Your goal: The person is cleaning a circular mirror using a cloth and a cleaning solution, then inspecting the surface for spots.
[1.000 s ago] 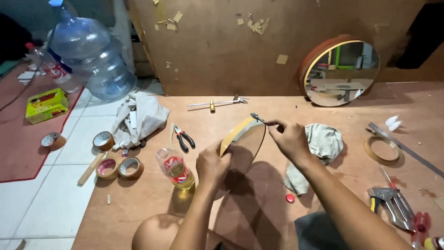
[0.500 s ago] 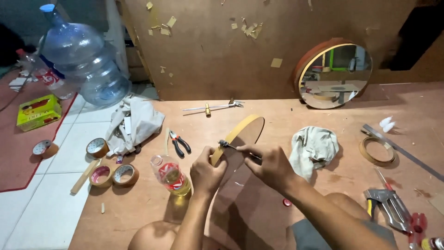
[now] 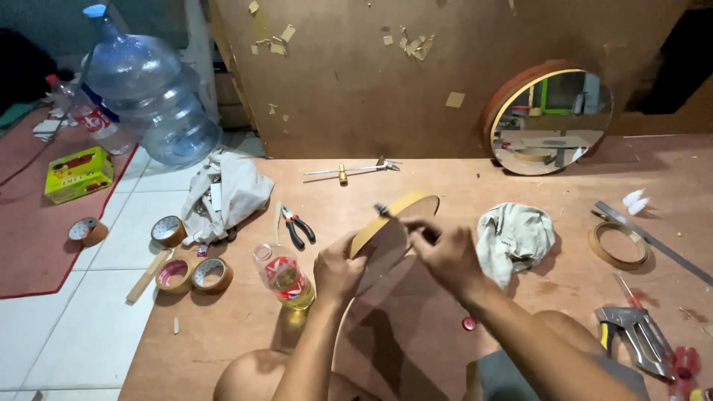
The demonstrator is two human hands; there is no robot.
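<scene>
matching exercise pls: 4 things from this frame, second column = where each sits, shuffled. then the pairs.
Things:
1. round mirror
2. pliers
3. crumpled grey cloth
4. large water jug

Places:
A. on the floor at far left, lying tilted
B. leaning on the brown wall at the back right
C. on the board just right of the right hand
D. on the board left of the left hand, above the small bottle

Pairs: 1-B, 2-D, 3-C, 4-A
</scene>
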